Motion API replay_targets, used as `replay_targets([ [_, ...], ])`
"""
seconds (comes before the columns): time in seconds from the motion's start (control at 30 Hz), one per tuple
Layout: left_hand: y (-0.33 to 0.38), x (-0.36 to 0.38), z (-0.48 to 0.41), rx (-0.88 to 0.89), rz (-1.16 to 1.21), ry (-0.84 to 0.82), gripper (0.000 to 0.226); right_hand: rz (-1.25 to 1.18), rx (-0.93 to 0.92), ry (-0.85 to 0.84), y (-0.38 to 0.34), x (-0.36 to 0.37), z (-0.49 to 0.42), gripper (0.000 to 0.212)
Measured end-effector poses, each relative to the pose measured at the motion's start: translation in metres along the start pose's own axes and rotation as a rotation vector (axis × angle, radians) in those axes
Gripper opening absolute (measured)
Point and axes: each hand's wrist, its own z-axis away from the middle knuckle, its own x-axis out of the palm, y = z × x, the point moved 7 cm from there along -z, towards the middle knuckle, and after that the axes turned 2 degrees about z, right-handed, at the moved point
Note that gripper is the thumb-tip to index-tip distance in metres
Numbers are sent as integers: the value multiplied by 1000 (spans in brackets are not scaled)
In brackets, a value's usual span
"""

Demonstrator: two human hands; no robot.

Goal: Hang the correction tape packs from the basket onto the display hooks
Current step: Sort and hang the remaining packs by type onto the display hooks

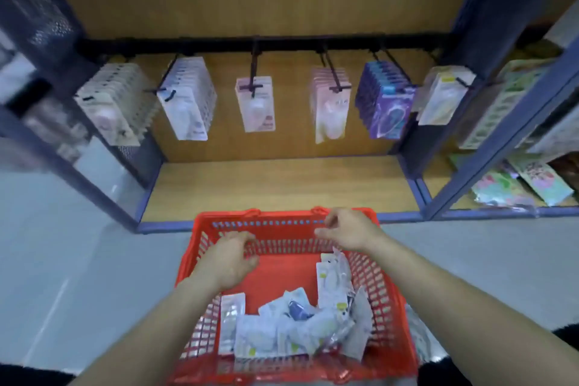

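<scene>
correction tape packs [291, 329] jumbled, pale

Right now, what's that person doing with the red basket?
A person is stocking a shop shelf. Both hands, left hand and right hand, hover over the red basket, holding no pack. Correction tape packs lie piled in it, and other packs already hang on the display hooks.

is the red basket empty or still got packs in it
Not empty: a loose heap of correction tape packs lies at the near end of the red basket.
</scene>
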Motion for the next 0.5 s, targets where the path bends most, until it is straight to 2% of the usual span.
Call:
replay_targets([
  [0.13, -50, 71, -7, -120, 39, -165, 56, 18, 87, -99, 41, 78, -21, 38],
  [0.2, -63, 104, -15, -166, 96, -215, 60, -14, 151, -116, 64, 110, -29, 48],
  [0.33, -66, 170, -38, -241, 284, -289, 62, -104, 291, -17, 110, 144, -36, 64],
  [0.4, -53, 200, -51, -257, 398, -330, 63, -144, 326, 66, 124, 152, -39, 61],
  [0.5, -28, 235, -76, -284, 571, -347, 65, -198, 360, 88, 141, 166, -48, 46],
])
